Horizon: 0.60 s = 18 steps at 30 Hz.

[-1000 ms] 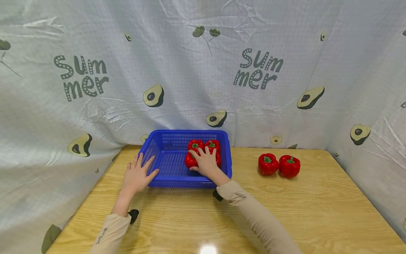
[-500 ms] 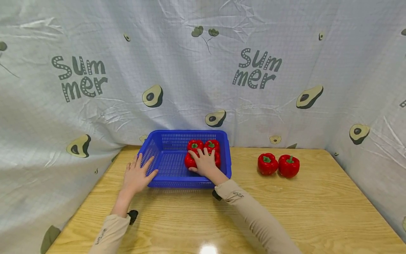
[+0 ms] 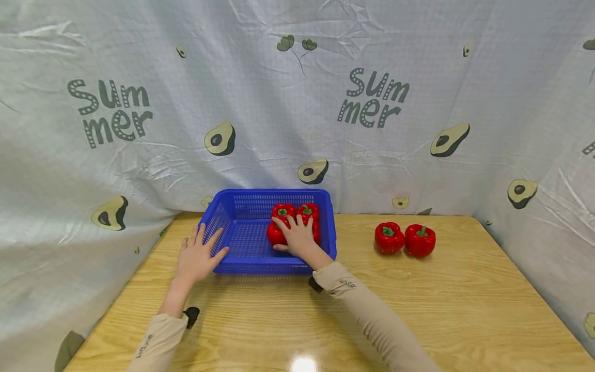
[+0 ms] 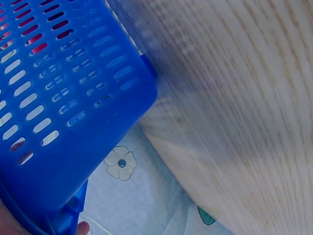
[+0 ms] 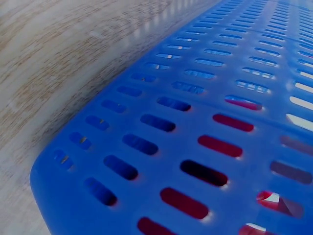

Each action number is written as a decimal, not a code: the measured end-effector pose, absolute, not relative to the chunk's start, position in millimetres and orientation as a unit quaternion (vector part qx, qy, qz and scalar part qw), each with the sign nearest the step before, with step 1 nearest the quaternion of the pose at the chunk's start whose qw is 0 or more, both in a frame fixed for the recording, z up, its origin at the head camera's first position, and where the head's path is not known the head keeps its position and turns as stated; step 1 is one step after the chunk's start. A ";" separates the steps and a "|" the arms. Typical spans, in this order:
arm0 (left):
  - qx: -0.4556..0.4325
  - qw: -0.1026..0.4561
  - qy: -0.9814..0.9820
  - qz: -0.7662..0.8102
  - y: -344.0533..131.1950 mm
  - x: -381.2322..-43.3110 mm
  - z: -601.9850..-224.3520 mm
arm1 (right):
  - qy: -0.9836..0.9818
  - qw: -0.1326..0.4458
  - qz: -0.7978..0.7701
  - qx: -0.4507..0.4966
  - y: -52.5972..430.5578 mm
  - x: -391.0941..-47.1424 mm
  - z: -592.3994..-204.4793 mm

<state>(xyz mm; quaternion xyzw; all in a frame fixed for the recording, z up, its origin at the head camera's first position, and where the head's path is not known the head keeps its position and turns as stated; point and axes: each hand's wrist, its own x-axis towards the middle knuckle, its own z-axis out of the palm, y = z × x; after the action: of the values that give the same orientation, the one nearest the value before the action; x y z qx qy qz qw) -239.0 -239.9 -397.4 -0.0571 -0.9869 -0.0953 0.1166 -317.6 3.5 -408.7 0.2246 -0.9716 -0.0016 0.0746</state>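
A blue plastic basket [image 3: 274, 267] with slotted walls stands on the table, several red bell peppers [image 3: 282, 210] grouped in its right half. My left hand [image 3: 197, 258] rests on the basket's left rim, fingers spread. In the left wrist view, a fingertip [image 4: 83, 228] shows beside the rim. Inside the basket, my right hand [image 3: 299, 240] lies with spread fingers over the front peppers, one front pepper [image 3: 274, 236] showing to its left. The hand partly hides these peppers. Through the slots of the basket wall [image 5: 146, 117], the right wrist view shows red; no fingers appear there.
Two more red bell peppers, a left one [image 3: 389, 238] and a right one [image 3: 420, 241], stand side by side on the wooden table [image 3: 441, 310], right of the basket. A printed cloth [image 3: 260, 103] hangs behind the table and along its sides.
The head view has shifted a little, so everything appears slightly farther left. Both hands keep their places on the basket and peppers.
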 end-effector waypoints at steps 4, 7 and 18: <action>-0.057 0.114 -0.987 -0.094 -240.5 -239.3 -396.8 | -0.970 0.080 -0.004 0.228 4.2 -317.3 -407.0; -0.057 0.113 -0.988 -0.092 -240.4 -239.0 -395.8 | -0.970 0.082 -0.005 0.228 4.7 -316.5 -405.6; -0.056 0.107 -0.989 -0.087 -240.2 -239.8 -395.6 | -0.967 0.113 0.035 0.224 8.7 -313.0 -400.4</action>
<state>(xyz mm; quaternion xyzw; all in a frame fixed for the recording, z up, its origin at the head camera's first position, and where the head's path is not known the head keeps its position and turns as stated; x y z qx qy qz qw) -239.8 -240.2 -395.6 -0.0559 -0.9889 -0.0875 0.1066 -313.0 8.7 -400.4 0.2235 -0.9675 0.0346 0.1134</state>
